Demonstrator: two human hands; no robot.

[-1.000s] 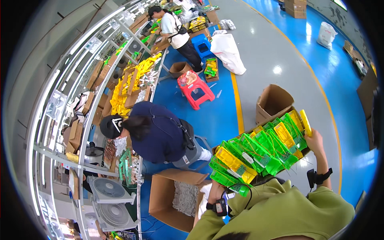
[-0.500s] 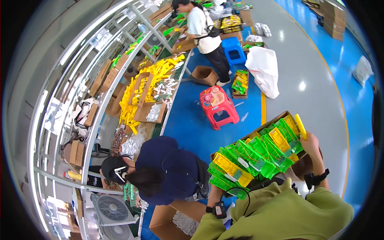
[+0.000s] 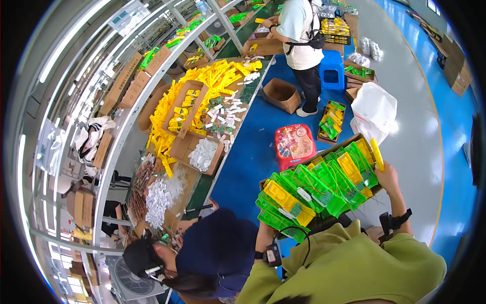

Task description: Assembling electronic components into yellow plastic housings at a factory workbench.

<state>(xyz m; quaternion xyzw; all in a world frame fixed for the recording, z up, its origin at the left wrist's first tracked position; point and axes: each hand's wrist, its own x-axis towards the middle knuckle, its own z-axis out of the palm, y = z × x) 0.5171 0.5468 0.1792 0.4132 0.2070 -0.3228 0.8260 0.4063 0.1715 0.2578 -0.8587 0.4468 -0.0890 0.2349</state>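
Between my two hands is a long cardboard box (image 3: 324,221), held in front of my body. Rows of green plastic housings (image 3: 336,177) and yellow plastic housings (image 3: 289,202) stand tilted in it, with thin wires and small circuit boards showing. My right hand (image 3: 388,177) is closed on the box's right end, beside an upright yellow plastic piece (image 3: 377,154). At the opposite end my left hand (image 3: 265,234) holds the box from the side; its fingers are mostly hidden by the box and housings.
A red stool (image 3: 295,144) stands just beyond the box. To my left a co-worker in dark blue (image 3: 217,253) leans over a workbench (image 3: 243,109) piled with yellow parts. Another person (image 3: 304,45) stands farther ahead, near a white sack (image 3: 373,109) and a blue stool (image 3: 331,68).
The view has shifted: bench, red stool and standing person appear farther right or nearer. Both hands still hold the box, now closer to the red stool.
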